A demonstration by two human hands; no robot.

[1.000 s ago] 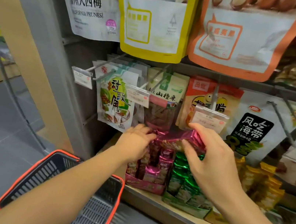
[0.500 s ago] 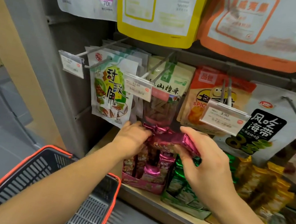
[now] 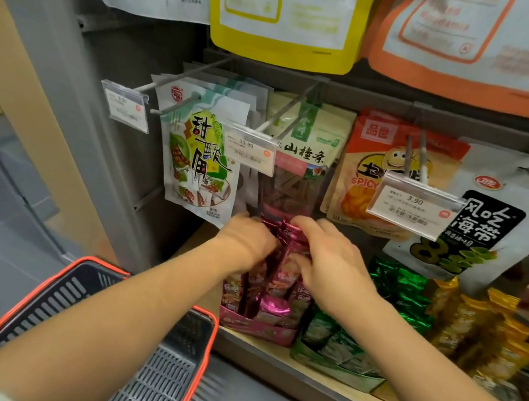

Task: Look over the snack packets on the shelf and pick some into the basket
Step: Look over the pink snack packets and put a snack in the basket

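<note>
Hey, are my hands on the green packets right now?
No, the left hand and the right hand both hold the pink packets; the green packets sit in the next box to the right.

Glossy, crinkled pink foil packets [image 3: 274,307] and shiny green foil packets [image 3: 399,284] sit on a pale wood-look shelf [image 3: 393,397]. Thin grey metal hooks [image 3: 291,111] carry clear plastic price holders [image 3: 414,208]. The slotted basket [image 3: 155,380] is matt dark plastic.
</note>
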